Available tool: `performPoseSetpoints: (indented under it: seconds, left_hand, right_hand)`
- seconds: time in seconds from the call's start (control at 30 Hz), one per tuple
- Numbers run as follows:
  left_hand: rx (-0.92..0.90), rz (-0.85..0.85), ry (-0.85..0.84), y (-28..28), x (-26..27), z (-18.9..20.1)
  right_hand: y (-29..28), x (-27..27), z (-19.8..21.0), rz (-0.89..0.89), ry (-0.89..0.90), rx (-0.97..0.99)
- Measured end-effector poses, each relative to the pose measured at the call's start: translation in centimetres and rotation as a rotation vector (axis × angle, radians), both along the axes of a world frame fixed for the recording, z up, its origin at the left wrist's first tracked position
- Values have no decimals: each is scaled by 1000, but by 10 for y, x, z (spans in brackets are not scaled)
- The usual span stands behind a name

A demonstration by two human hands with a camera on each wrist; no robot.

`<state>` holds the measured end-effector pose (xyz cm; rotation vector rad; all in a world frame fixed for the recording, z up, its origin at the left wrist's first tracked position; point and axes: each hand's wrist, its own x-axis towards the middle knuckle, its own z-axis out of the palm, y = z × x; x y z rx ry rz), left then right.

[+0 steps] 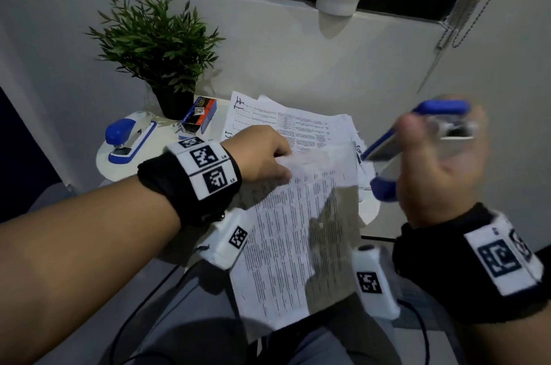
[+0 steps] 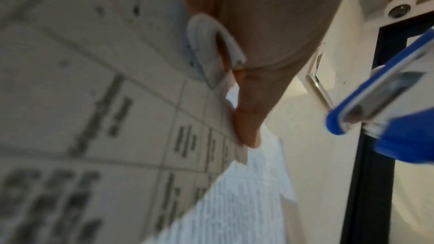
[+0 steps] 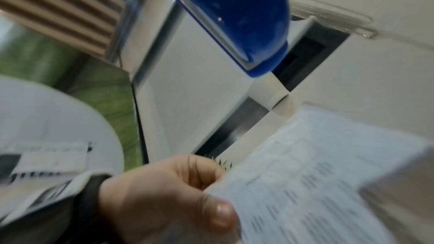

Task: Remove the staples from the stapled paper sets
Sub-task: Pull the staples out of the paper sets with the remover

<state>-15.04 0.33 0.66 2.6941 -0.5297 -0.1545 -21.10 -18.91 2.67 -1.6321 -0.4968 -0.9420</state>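
Note:
My left hand [image 1: 268, 156] pinches the upper left corner of a printed paper set [image 1: 298, 233] and holds it lifted over my lap. In the left wrist view my thumb [image 2: 246, 123] presses on the sheet's edge, beside a curled corner of paper [image 2: 206, 44]. My right hand [image 1: 432, 162] is raised to the right of the sheets and grips a blue and white stapler [image 1: 417, 138], blurred by motion. The stapler's blue end [image 3: 237, 16] shows in the right wrist view, above the paper [image 3: 317, 183]. No staple can be made out.
A small round white table [image 1: 119, 168] carries a second blue stapler [image 1: 128, 138], a staple box [image 1: 199, 114], a potted plant [image 1: 158, 45] and a loose pile of printed sheets [image 1: 298, 123]. A wall stands close behind it. Cables [image 1: 143, 305] hang near my legs.

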Motion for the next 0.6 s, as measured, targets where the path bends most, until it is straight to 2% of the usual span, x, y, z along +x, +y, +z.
performPoseSetpoints:
  seconds: [0.1,0.17,0.23,0.33,0.47,0.6]
  left_hand:
    - [21,45,-20,5,13,-1]
    - [43,74,-53,4,18,-1]
    - [31,81,-96,1,17,-4]
    - [57,-38,-163,-3,11,-17]
    - [216,-308,-271,-9,-12,-49]
    - [125,-404,-411,1,-24,-84]
  right_hand:
    - [4,-4,-18,-85,221,-732]
    - [8,-1,-41,-50,400,-1216]
    - [12,0,-64,28,581,-1477]
    - [10,4,-93,73,714,-1566]
    - [6,5,-108,38,691,-1553]
    - [3,0,-108,24,654,-1536]
